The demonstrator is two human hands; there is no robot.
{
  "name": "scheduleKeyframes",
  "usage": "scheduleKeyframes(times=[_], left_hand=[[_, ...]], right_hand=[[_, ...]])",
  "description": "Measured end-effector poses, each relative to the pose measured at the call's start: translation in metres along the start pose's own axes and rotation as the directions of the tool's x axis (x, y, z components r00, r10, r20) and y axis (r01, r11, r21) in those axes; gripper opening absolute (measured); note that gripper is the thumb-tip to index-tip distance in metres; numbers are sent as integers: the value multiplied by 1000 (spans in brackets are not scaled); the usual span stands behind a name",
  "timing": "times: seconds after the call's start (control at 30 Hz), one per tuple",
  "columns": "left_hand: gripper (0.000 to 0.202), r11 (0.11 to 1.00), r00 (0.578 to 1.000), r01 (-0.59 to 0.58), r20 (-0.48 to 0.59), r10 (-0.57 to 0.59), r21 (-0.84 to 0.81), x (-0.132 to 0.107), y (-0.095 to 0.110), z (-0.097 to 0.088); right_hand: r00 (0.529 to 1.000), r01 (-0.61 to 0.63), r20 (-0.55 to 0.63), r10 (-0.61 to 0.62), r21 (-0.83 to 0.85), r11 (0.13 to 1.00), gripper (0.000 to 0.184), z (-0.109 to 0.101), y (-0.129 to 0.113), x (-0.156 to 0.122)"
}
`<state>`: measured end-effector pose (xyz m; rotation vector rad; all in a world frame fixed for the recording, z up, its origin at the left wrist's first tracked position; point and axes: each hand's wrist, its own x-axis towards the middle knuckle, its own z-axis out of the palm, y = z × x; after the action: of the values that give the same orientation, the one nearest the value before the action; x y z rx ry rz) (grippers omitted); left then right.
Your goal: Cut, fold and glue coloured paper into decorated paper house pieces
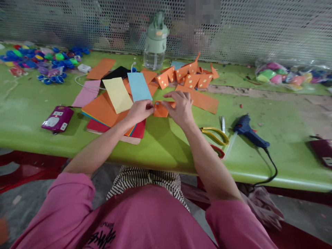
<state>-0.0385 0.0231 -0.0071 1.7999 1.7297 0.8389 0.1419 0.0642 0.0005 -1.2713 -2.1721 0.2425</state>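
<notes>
Orange paper piece [160, 111] is between the two hands, just above the worktop [166, 138] or resting on it; I cannot tell which. At its 9 o'clock, the left hand [140, 112] has thumb and forefinger drawn together at the tips, pinching the near edge. At its 3 o'clock, the right hand [180, 105] is looser: the thumb rests on the paper, while the other fingers arch above, parted from the thumb by a clear gap. Folded orange pieces with pale squares [191, 81] stand between 1 and 2 o'clock, a bottle [155, 45] at 12, stacked coloured sheets [103, 107] at 9.
</notes>
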Motion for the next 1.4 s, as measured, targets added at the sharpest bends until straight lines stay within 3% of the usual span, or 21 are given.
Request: scheduleKeyframes(times=[0.17,0.33,0.5,0.7,0.83,0.97,1.17,1.4], left_hand=[[8,998,1000,21,-6,-21,-56,-1,-4,0],[35,988,999,-29,-43,22,-153,-2,0,-2],[17,979,999,-29,-30,23,-200,3,7,-2],[24,955,999,38,7,-38,-295,6,-5,-4],[26,957,997,-41,47,57,-287,8,-13,-6],[19,949,994,-75,56,97,-306,8,-13,-7],[19,943,993,-70,70,98,-326,9,-17,-5],[14,938,988,-102,75,133,-330,8,-17,-1]], right_hand=[[999,-35,-19,35,-13,999,19,-5,13,0],[998,-63,25,63,5,998,19,-3,15,2],[999,-22,35,20,40,999,19,-1,11,1],[996,2,-90,2,48,999,24,-7,8,1],[1000,17,-3,-17,44,999,31,-7,5,-3],[994,59,77,-71,150,987,14,-1,0,-12],[995,40,88,-54,157,987,25,8,-6,-18],[994,-4,109,-12,151,989,22,11,-9,-17]])
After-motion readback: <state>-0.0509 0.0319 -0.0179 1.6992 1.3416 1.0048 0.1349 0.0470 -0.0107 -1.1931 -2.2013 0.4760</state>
